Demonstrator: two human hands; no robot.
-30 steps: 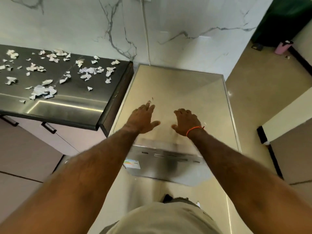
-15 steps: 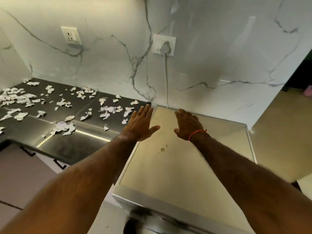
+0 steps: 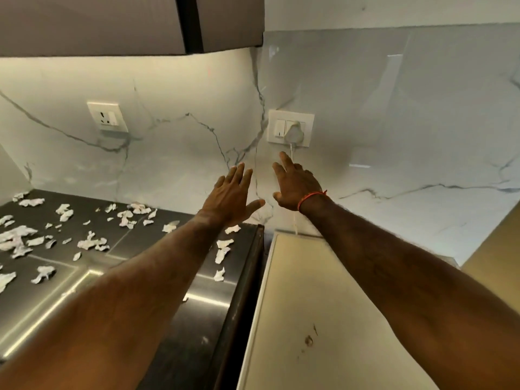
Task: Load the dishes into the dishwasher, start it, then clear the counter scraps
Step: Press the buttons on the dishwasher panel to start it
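White plastic marks our target: the white wall switch plate (image 3: 290, 128) with a white plug (image 3: 293, 131) seated in it sits on the marble backsplash just above and a little ahead of our right hand (image 3: 295, 187). Its long axis runs left to right across the wall, with the rocker switch toward the left end and the plug beside it. Our right hand, with the orange thread band at the wrist, is clearly the nearer one; its fingers are straight and spread, holding nothing, and the longest fingertip points up just below the plate's lower edge, not yet touching. Our left hand (image 3: 229, 197) hovers beside it to the left, also flat, fingers extended, empty, and a small gap keeps the two hands apart.

We judge that the coming move is a short reach upward and slightly left to press the switch. A thin white cord (image 3: 294, 220) drops from the plug behind our right hand to the cream-topped dishwasher (image 3: 309, 305) below our right forearm; it could catch a finger. Torn white paper scraps (image 3: 90, 243) lie strewn on the dark glossy counter (image 3: 157, 277) under and left of our left forearm. A second white socket (image 3: 107, 117) sits well off to the left.
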